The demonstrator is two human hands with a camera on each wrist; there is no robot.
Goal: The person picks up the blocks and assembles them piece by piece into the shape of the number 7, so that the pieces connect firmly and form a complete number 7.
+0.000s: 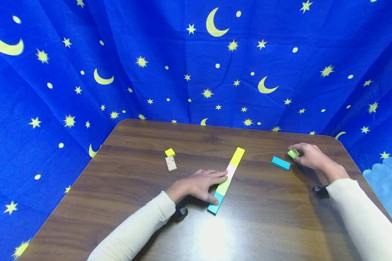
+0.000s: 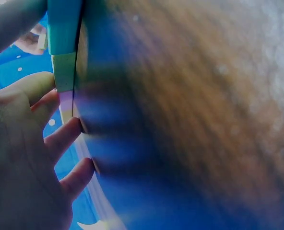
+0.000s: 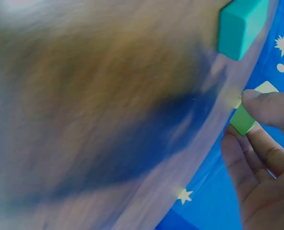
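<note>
- Blocks (image 1: 223, 188) lie end to end in a row of 4 on the brown table (image 1: 124, 203), slanting away from the person: a teal block (image 1: 213, 209) nearest, then a lime block (image 1: 224, 185), a pale pink block (image 1: 231, 171) and a yellow block (image 1: 237, 156). Their ends meet, so the 4 read as 1 straight strip.
- Left hand (image 1: 200, 184) lies along the row with its fingers long and spread, gripping nothing. Its thumb rests at the teal block and its foremost fingertips reach the pale pink block; that wide span seems to serve to steady several pieces at once.
- Wooden block (image 1: 171, 164), pale and speckled, lies beyond the left hand, well apart from the row; its far end is at a small yellow block (image 1: 170, 152). Whether these 2 touch, I cannot tell.
- Cyan block (image 1: 281, 163) lies loose across the table, near the right hand (image 1: 311, 156).
- Right hand pinches a small green block (image 1: 293, 153) between thumb and fingertips, its grasp only as wide as the piece. Holding it by its sides leaves much of it uncovered, probably for easier control. Whether it touches the table is unclear.
- Blue curtain (image 1: 170, 40), printed with moons and stars, hangs behind everything.
</note>
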